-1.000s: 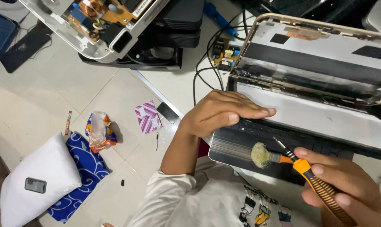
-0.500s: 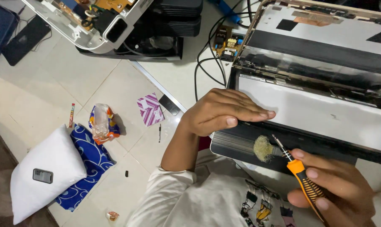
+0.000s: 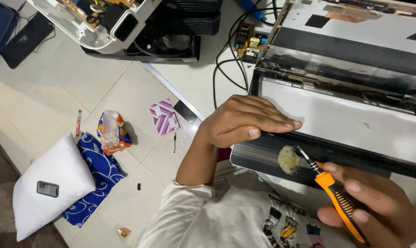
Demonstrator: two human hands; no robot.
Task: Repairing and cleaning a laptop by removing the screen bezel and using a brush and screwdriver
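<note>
Lower right of the frame, the right hand (image 3: 368, 206) is closed around an orange-handled brush with black ribbed grip (image 3: 339, 200), whose pale fuzzy tuft (image 3: 288, 159) rests on the dark glossy front strip (image 3: 254, 154) of a large opened flat panel (image 3: 355, 121) lying on the floor. Just above it, centre frame, the left hand (image 3: 244, 120) lies flat, fingers together and grasping nothing, pressing on the panel's white inner sheet at its near edge. By the look of it, dust is being brushed off the dark strip while the other hand steadies the panel. A further pass would call for light, even pressure along the strip, keeping the bristles off the white sheet. At lower left a white pillow (image 3: 51, 193) carries a small dark phone (image 3: 47, 188).
</note>
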